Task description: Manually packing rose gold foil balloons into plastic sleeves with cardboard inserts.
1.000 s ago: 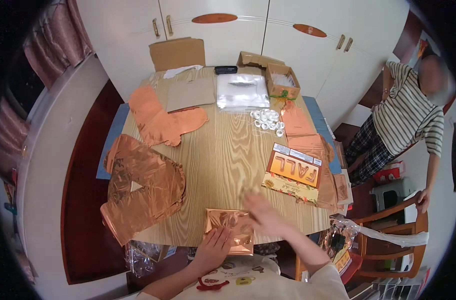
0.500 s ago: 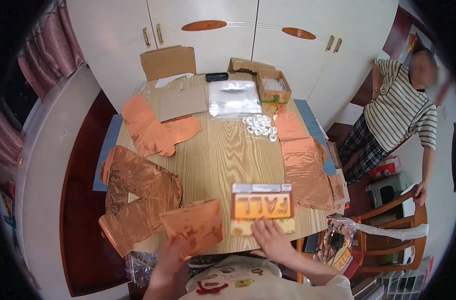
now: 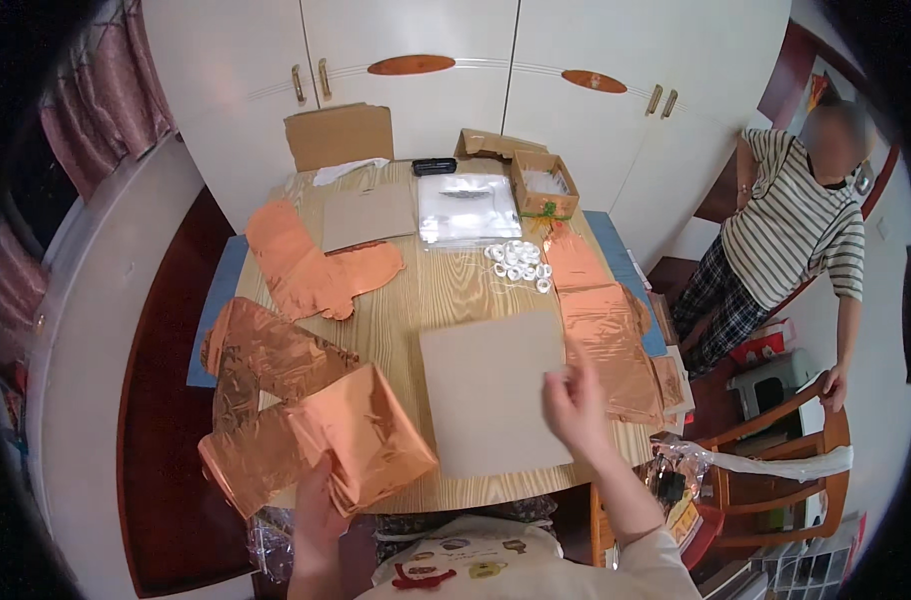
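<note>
In my left hand (image 3: 319,500) is a folded, copper-coloured foil balloon (image 3: 381,430), gripped at its lower end and tilted above the table's front edge. The foil partly covers a flat A-shaped foil balloon (image 3: 251,365) lying on the left. My right hand (image 3: 579,415) is at the right edge of a plain grey-beige card (image 3: 491,395) in front of me. Its fingers look curled but are smeared by motion, so their hold on the card is unclear. Further flat copper foil balloons lie at the far left (image 3: 301,265) and along the right side (image 3: 606,325).
Toward the back of the wooden table (image 3: 406,300) are clear plastic bags (image 3: 466,210), white ribbon rolls (image 3: 519,262), another grey card (image 3: 371,215), a black object (image 3: 435,167) and an open cardboard box (image 3: 546,185). A person (image 3: 791,235) stands at right, one hand on a wooden chair (image 3: 776,470).
The printed card side under my right hand is out of sight; a larger plain grey-beige surface shows there instead. My right hand has moved up and right. The held foil has tilted and spread.
</note>
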Available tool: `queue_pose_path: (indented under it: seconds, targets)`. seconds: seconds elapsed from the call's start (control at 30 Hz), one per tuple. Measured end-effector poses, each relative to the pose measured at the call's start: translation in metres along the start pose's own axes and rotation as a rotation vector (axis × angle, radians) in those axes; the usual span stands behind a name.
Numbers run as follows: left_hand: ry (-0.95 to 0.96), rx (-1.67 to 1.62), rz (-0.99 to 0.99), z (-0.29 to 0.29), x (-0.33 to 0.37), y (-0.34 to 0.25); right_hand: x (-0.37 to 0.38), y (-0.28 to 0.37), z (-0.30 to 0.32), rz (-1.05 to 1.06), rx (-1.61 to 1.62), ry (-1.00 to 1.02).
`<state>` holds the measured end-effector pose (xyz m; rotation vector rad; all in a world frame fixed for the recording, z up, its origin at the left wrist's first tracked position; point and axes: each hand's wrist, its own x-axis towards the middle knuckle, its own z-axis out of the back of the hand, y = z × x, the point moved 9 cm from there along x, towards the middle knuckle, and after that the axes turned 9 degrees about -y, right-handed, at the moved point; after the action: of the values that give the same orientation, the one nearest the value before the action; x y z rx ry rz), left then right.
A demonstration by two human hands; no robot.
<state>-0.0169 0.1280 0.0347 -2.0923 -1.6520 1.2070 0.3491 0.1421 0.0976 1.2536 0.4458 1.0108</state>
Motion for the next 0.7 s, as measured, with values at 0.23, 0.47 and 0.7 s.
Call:
queue_pose_path:
  seconds: [0.23,0.47,0.7]
  targets:
    - [0.05,0.124,0.391,-0.024,0.041,0.093,-0.026,-0.045,-0.063,0.301,-0.357,0.149]
    - [-0.008,0.299,0.491,-0.032,0.062,0.129,-0.031,-0.031,-0.075,0.429,-0.442,0.389]
    - [-0.046,0.389,0.525,-0.038,0.063,0.134,-0.043,-0.037,-0.103,0.698,-0.562,0.629]
